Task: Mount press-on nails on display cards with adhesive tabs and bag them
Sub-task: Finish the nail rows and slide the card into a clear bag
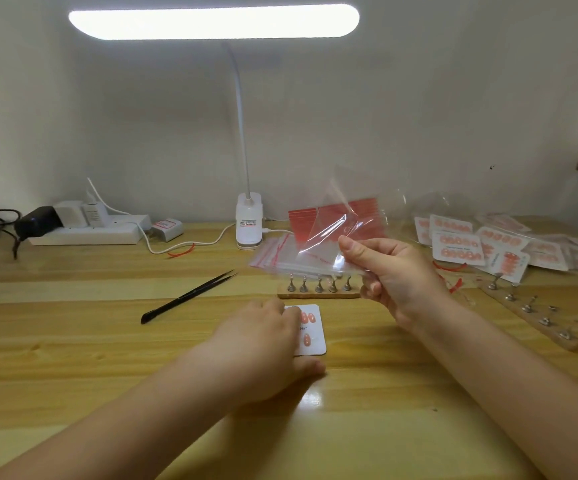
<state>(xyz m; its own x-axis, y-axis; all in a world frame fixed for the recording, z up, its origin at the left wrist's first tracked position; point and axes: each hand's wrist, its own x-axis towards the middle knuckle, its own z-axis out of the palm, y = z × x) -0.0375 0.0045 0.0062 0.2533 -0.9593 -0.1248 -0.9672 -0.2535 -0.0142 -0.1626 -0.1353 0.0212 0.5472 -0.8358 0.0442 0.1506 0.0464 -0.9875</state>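
We look down at a pale wooden counter from above our own two bare forearms, which reach in from the bottom of the frame.

Our left hand lies low at centre frame, palm down, knuckles toward us, its fingers spread over the left part of a white display card. The card lies flat on the counter with its long axis running away from us. A few orange press-on nails show on its uncovered right side. The thumb pokes out below the card's lower edge; whether the fingers press the card or begin to pinch it, we cannot tell, since the hand hides the contact.

Our right hand is raised right of centre, wrist bent, thumb on top. It pinches a clear zip bag with a red seal line, held off the counter and stretching left and upward from the fingers, its long axis tilted.

Behind the bag sit more bags with red strips. Just beyond the card stands a small wooden holder with metal pegs. Black tweezers lie diagonally at left of centre. A pile of bagged finished cards fills the right side. A white clip lamp stands at the back centre, with a power strip at the left.
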